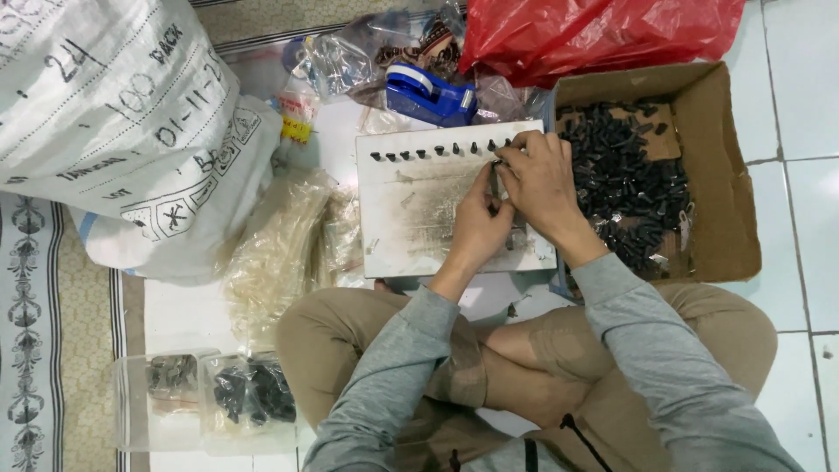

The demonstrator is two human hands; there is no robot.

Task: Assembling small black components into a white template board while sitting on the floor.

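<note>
We see a pale tiled floor (800,218) carrying a white board (419,210) at centre, a cardboard box (725,175) to its right, a blue tape dispenser (428,94) and red plastic bag (594,31) beyond, a large white sack (114,122) at left, clear bags (275,253) beside it, and two clear tubs (205,402) nearer.

A large white woven sack (122,122) lay at the upper left, beside a heap of clear plastic sleeves (275,253). A blue tape dispenser (430,94) sat near a red plastic bag (594,31). Two clear bags of dark parts (210,398) rested on the tiled floor (804,218).
</note>
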